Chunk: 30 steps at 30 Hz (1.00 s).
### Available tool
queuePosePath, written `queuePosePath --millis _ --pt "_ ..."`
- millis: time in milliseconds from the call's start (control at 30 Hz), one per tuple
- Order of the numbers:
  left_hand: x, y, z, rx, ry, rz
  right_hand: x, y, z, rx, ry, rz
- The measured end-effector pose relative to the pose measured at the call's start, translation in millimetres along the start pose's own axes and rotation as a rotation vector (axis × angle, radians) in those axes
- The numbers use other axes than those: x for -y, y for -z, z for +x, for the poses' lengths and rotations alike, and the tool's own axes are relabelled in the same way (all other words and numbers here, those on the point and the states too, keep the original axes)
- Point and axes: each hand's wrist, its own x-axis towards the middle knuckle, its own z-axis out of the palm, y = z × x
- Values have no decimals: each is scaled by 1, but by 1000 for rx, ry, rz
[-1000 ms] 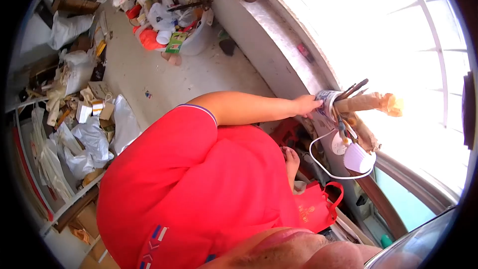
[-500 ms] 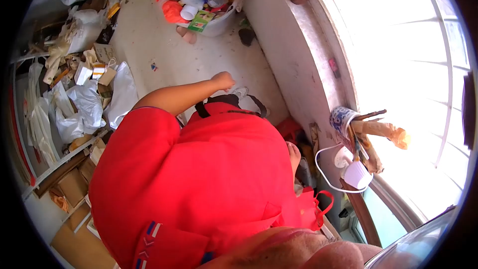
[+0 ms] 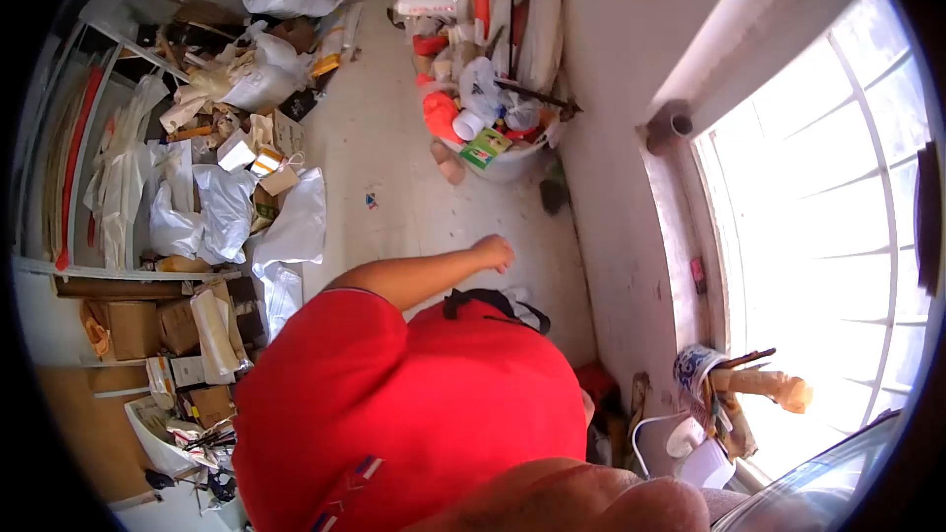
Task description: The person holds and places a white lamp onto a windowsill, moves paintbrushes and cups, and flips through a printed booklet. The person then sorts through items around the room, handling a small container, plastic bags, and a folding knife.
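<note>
My left hand (image 3: 495,254) reaches forward at waist height, with the forearm bent across in front of my red shirt (image 3: 473,374). Its fingers are curled closed, and no object shows in them. Below it, a dark strap or cloth (image 3: 493,301) lies at the front of my waist. A white shoe (image 3: 518,298) partly shows beside the dark cloth. Of my right hand (image 3: 588,407), only a thin sliver of skin appears past the right edge of the shirt. Its fingers are hidden behind my body.
A full tub (image 3: 512,167) of bags and packages stands ahead against the wall. To the left are shelves (image 3: 108,271), white plastic bags (image 3: 227,212) and cardboard boxes (image 3: 133,327). Along the right run a windowsill, a blue-white pot (image 3: 693,365) with brushes and a white basket (image 3: 706,463).
The view has shifted, bringing in more of the left shelves and far floor. My left hand stays curled. The right hand is more hidden, and the red bag beside it has left the view.
</note>
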Motion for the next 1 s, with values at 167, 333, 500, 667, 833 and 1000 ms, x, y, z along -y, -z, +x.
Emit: queuePosePath --millis 167,333,500,667,833,1000 --pt "49 37 47 -94 -146 61 -7 8 9 -155 -108 188" --pt "-14 97 74 -418 -251 675 1 -5 -1 -253 -274 385" --pt "-136 152 144 -370 -169 764 -11 -45 6 -378 -325 467" --pt "-203 196 260 -416 -438 1022 25 -152 31 -425 -434 538" --pt "-228 208 332 -260 -345 1118 42 -266 27 -378 -412 342" --pt "-197 199 407 -101 -283 1340 56 -313 -15 -604 -489 504"
